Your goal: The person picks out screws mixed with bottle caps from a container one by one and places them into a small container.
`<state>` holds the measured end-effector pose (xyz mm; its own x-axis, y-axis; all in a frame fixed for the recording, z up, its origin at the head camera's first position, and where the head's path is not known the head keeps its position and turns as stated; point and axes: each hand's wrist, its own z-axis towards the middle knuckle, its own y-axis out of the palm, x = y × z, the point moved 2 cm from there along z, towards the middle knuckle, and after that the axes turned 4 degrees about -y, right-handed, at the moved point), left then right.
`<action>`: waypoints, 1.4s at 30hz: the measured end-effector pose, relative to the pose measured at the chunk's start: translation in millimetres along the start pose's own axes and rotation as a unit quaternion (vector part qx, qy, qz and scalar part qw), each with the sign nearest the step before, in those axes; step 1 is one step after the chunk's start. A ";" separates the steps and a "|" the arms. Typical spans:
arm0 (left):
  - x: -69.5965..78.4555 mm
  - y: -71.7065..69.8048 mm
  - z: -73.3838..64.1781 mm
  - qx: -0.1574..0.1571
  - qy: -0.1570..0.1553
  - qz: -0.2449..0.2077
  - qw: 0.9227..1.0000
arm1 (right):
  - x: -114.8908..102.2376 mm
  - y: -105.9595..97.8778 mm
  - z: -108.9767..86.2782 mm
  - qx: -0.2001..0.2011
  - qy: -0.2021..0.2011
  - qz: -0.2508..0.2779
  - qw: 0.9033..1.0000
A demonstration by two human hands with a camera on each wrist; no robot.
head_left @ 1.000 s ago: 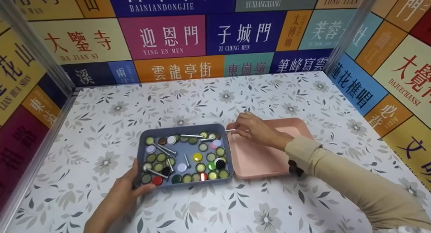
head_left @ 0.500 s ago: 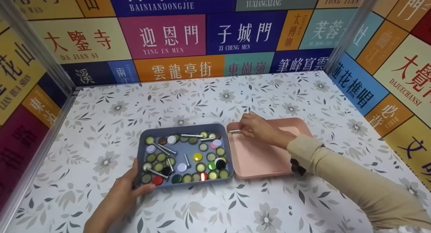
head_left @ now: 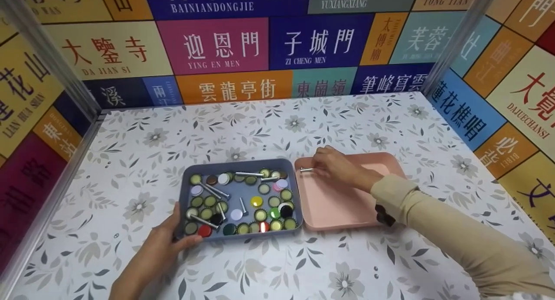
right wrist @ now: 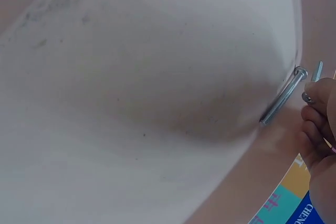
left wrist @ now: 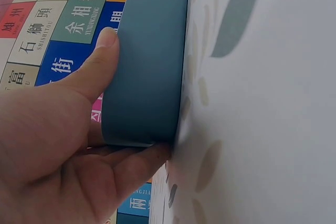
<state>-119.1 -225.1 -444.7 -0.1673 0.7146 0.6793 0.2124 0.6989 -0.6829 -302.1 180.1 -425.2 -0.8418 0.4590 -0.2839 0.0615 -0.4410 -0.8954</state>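
Observation:
My left hand grips the near left corner of the blue-grey tray, thumb up by the rim and fingers under its edge, as the left wrist view shows. Bottle caps in several colours lie in that tray, among silver bolts. Over the far left part of the pink tray, my right hand pinches a silver bolt between thumb and fingertips. A second bolt lies inside the pink tray along its wall, close beside those fingers.
Both trays stand side by side on a table with a white leaf-and-flower cover. Panels with large printed signs rise behind and at both sides, with metal posts at the corners.
My right hand has shifted slightly right with the bolt, from the gap between the trays to inside the pink tray's rim. The left hand keeps its hold; the head view has shifted a little.

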 end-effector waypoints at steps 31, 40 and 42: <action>0.7 0.7 -1.2 0.024 0.035 -0.021 0.999 | 3.1 6.0 -4.3 0.019 0.014 -0.040 0.999; -1.2 3.0 -0.2 0.027 0.025 -0.058 0.998 | 1.5 6.2 -3.3 -0.003 0.046 -0.035 0.998; -2.0 2.4 -1.5 0.029 0.019 -0.061 0.998 | 1.4 6.8 -0.7 -0.012 0.053 -0.032 0.998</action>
<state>-116.8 -224.9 -447.3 -0.1510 0.6230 0.7675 0.1355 0.7822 -0.6082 -302.5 178.2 -431.9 -0.7827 0.5656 -0.2597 0.0235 -0.3901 -0.9205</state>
